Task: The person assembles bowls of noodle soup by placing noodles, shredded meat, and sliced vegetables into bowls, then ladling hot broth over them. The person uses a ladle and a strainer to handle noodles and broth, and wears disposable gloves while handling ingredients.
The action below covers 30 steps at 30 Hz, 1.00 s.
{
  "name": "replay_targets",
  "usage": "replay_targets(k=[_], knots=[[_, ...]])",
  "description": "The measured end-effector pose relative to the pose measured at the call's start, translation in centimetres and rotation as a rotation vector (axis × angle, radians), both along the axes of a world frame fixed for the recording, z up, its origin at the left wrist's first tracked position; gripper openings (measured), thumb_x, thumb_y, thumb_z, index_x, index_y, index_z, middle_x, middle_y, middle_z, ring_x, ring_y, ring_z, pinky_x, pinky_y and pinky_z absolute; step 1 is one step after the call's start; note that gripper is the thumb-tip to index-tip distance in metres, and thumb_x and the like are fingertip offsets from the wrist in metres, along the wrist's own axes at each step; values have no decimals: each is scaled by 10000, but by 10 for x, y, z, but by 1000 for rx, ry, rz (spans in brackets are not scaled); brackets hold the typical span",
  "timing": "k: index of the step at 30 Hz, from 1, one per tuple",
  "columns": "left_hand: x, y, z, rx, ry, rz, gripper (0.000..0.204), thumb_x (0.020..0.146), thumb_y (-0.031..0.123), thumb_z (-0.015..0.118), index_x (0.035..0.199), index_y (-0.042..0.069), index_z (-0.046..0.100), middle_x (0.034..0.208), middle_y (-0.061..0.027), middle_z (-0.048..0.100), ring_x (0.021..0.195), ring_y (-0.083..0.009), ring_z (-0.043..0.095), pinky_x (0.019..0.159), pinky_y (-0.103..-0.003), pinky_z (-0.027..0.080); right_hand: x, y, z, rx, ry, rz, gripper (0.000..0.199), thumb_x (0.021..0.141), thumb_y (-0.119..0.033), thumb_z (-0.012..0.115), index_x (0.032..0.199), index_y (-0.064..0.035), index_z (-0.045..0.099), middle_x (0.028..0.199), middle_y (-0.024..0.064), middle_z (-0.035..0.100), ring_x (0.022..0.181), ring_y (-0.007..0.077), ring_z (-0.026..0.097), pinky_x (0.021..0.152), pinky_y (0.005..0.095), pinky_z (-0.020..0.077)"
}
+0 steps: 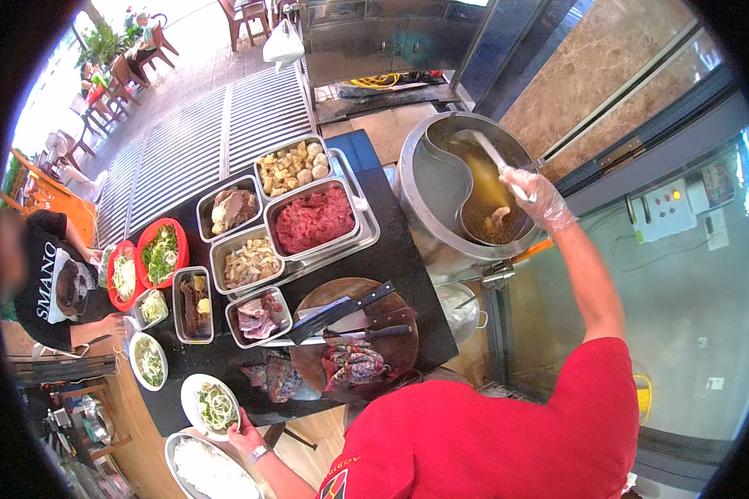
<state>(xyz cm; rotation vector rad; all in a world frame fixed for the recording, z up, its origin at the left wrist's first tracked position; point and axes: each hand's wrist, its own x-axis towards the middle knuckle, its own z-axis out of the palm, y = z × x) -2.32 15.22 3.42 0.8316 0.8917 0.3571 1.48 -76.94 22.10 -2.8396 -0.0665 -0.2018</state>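
My left hand [245,436] grips the rim of a white bowl [188,403] holding sliced onion and green herbs, just off the near left corner of the black table. My right hand [538,198], in a clear plastic glove, is closed round the handle of a metal ladle [493,151]. The ladle reaches over a large round steel pot [409,179] split by a curved divider. One side holds a cloudy grey liquid, the other a yellow-brown broth [484,187]. A pale brown piece [498,218] shows in the broth below my right hand.
The black table [433,320] carries steel trays of raw red meat [316,218] and other meats, red baskets of greens [162,254], and knives [341,313] on a round chopping board [308,362]. White noodles [212,472] fill a nearby tray. A co-worker [54,274] stands left.
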Motion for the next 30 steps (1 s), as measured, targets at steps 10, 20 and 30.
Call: replay_targets(k=[10,20,30], knots=[[-26,-115,94,-141,-62,-127,755,710,-27,533,1455,-99,437,1445,-231,567,1300,-425,583,1115,-584,517,-55,-23,34,88,219,57,280,953,-94,646,1208,15,690,1263,223,700,1164,359,688,1010,401,560],[23,-272,157,-132,-34,-509,683,727,63,584,1406,15,519,1354,-159,621,1171,-349,654,891,-535,612,-30,-26,42,22,-81,12,250,942,-35,649,1181,12,703,1159,241,721,1059,377,715,943,408,589],[68,-384,145,-282,-68,-937,641,780,39,599,1413,32,496,1361,-123,612,1239,-309,616,1040,-504,538,-42,-41,60,-188,-212,-32,179,939,-38,681,1107,4,727,1170,153,746,1046,245,732,893,355,588]])
